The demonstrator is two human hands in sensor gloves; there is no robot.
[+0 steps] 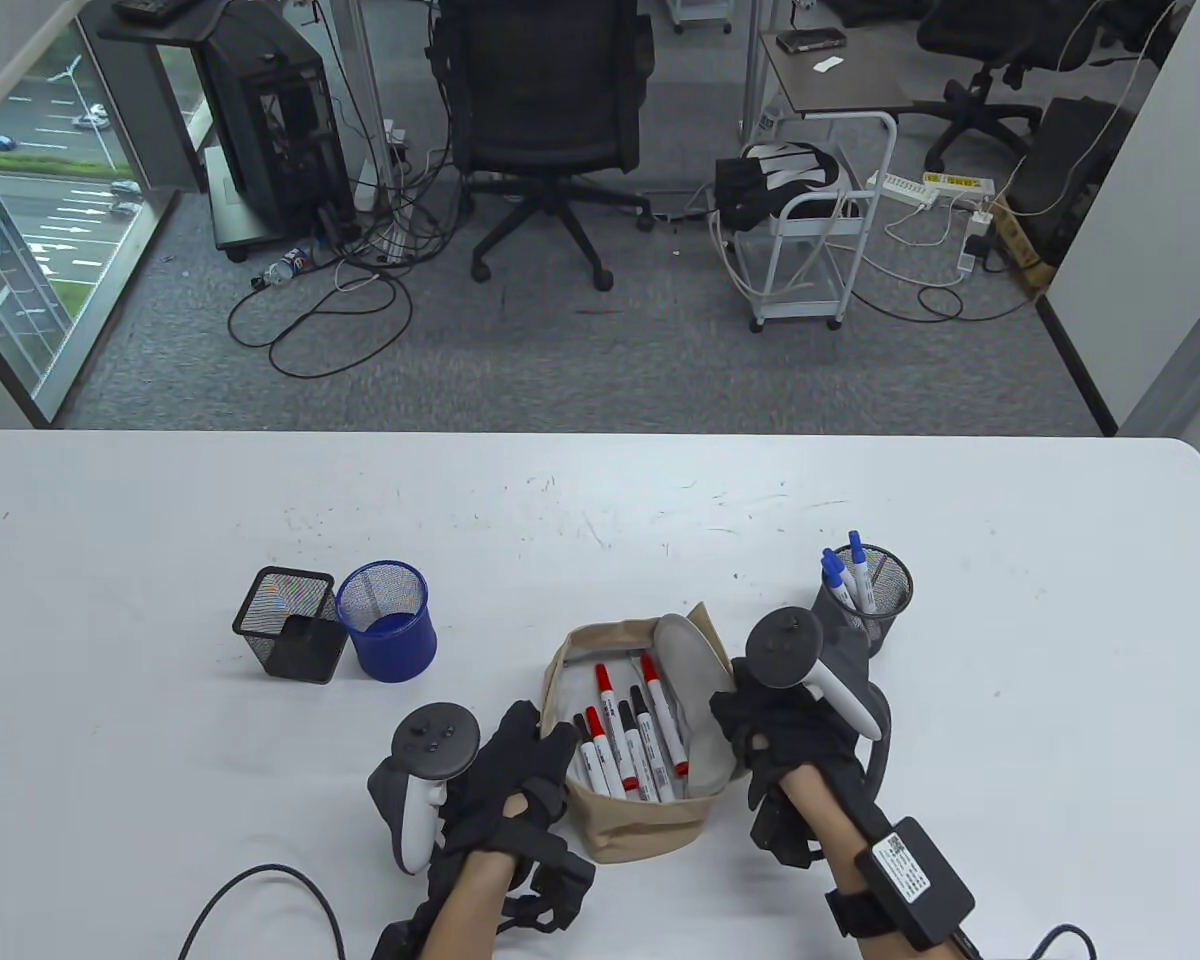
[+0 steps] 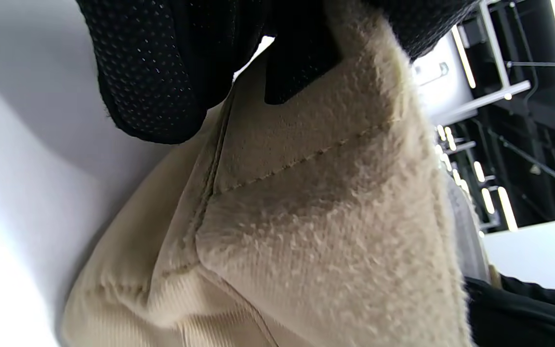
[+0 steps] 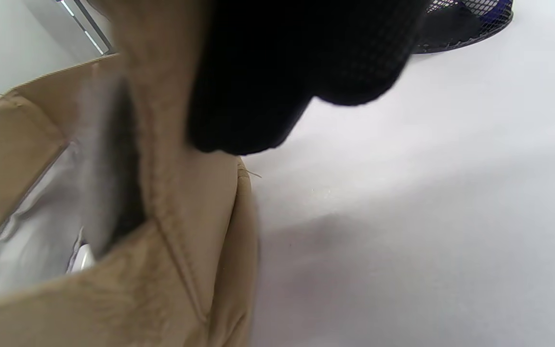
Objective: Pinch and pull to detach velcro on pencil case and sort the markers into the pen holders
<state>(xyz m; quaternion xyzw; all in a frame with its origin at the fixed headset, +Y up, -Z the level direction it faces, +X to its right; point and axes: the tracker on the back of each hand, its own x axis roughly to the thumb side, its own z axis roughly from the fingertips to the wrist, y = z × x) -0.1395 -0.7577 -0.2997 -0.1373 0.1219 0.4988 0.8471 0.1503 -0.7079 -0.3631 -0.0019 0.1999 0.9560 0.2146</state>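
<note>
A beige fabric pencil case [image 1: 640,830] stands open near the table's front edge, with several red-capped and black-capped markers [image 1: 632,735] lying inside. My left hand [image 1: 535,765] grips the case's left rim; in the left wrist view its gloved fingers [image 2: 162,72] curl over the fuzzy beige fabric [image 2: 330,217]. My right hand [image 1: 750,725] pinches the right side flap, and a black fingertip [image 3: 268,82] presses on the beige edge [image 3: 171,202]. A grey mesh holder [image 1: 865,600] at the right has blue-capped markers [image 1: 845,575] standing in it.
A black square mesh holder [image 1: 290,625] and a blue round mesh holder [image 1: 390,620] stand side by side to the left of the case. The white table [image 1: 160,520] runs wide on both sides. A black cable [image 1: 260,900] lies at the front left.
</note>
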